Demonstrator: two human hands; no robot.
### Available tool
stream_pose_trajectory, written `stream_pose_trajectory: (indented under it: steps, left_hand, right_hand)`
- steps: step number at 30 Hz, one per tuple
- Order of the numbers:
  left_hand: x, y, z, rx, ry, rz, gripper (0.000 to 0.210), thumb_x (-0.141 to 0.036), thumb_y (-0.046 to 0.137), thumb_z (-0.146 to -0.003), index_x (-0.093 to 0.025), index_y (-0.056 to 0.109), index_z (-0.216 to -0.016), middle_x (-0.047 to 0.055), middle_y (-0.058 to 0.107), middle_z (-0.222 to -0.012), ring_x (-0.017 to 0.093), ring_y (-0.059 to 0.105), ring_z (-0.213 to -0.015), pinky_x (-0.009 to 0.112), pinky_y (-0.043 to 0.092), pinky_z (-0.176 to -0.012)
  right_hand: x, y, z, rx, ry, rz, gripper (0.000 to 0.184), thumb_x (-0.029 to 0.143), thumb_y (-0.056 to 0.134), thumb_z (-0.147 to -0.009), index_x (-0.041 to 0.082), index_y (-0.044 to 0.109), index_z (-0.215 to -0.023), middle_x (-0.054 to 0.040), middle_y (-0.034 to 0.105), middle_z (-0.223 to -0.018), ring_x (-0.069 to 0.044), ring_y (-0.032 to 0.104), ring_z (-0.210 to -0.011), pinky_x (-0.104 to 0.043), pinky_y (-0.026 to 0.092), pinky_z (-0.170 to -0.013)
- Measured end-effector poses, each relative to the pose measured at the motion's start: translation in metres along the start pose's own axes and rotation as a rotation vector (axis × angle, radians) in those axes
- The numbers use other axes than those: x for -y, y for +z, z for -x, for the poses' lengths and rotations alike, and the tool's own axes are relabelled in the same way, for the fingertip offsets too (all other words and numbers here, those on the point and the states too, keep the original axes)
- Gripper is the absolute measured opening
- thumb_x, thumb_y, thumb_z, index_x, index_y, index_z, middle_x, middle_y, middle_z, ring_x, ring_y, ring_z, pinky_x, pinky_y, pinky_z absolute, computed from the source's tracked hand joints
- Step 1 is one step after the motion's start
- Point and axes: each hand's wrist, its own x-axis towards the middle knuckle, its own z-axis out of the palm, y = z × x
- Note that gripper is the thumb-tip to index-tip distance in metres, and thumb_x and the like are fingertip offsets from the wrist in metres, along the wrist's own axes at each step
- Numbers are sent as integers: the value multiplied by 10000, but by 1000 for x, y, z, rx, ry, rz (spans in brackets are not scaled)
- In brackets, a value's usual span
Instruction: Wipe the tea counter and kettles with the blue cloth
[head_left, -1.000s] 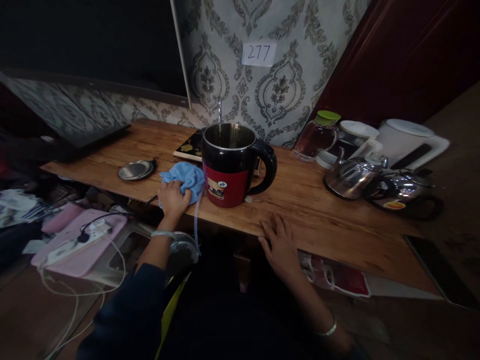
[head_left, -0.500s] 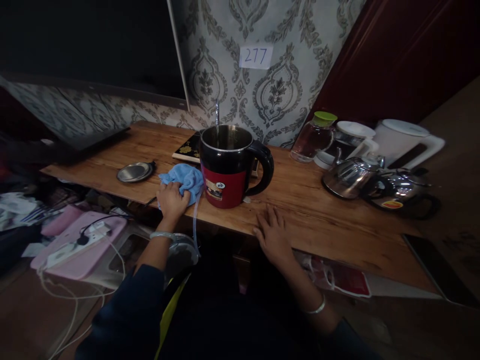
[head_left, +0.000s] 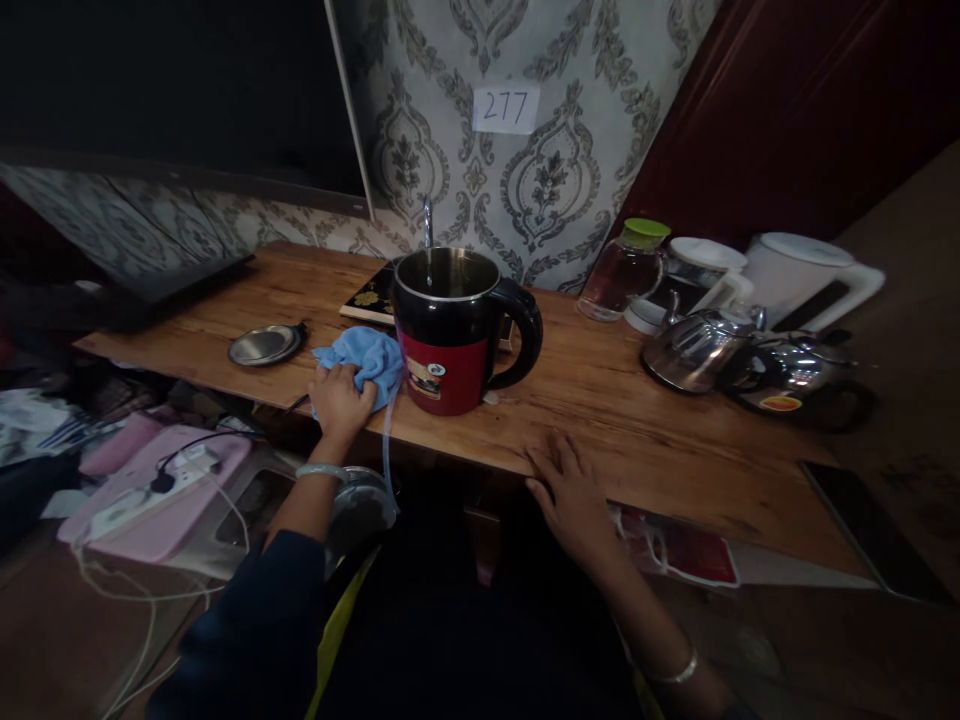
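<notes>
Fingers curled over its near side, my left hand (head_left: 342,405) grips a crumpled blue cloth (head_left: 367,352) on the wooden tabletop. Just right of the cloth stands a large kettle (head_left: 442,370), upright and lidless, with a black upper body, a red lower body and a black handle turned to the right. A clear tube (head_left: 387,450) hangs past the table edge beside it. My right hand (head_left: 571,500) lies flat with fingers spread at the table's front edge, holding nothing, right of the kettle.
A round metal lid (head_left: 264,345) lies left of the cloth. A black-and-gold panel (head_left: 371,292) and a metal spout (head_left: 428,222) are behind the kettle. At right stand a green-lidded glass jug (head_left: 622,270), steel kettles (head_left: 694,355) and a white pitcher (head_left: 799,275). A power strip (head_left: 154,500) sits lower left.
My right hand has slid to the right along the table edge, fingers still spread. My left hand stays on the blue cloth. The kettle stands in the same place.
</notes>
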Motion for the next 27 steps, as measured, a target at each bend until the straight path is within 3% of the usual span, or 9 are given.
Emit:
stream_pose_trajectory:
  steps: [14, 22, 27]
  left_hand:
    - [-5, -4, 1, 23, -19, -3, 380, -352, 402, -823, -166, 659, -1032, 161, 663, -1060, 359, 526, -1051, 437, 345, -812]
    - [-4, -3, 1, 16, -6, -18, 377, -350, 402, -823, -154, 661, -1014, 164, 674, -1032, 362, 528, -1036, 437, 345, -793]
    - [-2, -1, 1, 7, -2, -11, 385, -348, 415, -822, -148, 665, -1036, 162, 677, -1052, 359, 527, -1043, 436, 346, -797]
  right_hand:
    - [30, 3, 5, -16, -57, -12, 459, 353, 465, -955, 179, 536, -1374, -142, 336, -1568, -337, 234, -1454, -556, 298, -1110]
    - [60, 4, -15, 7, -133, -61, 463, 352, 505, -945, 173, 541, -1371, -161, 319, -1571, -345, 239, -1447, -560, 274, -1122]
    - [79, 9, -31, 44, -155, -82, 470, 384, 514, -943, 196, 538, -1374, -143, 400, -1527, -354, 284, -1420, -574, 272, -1114]
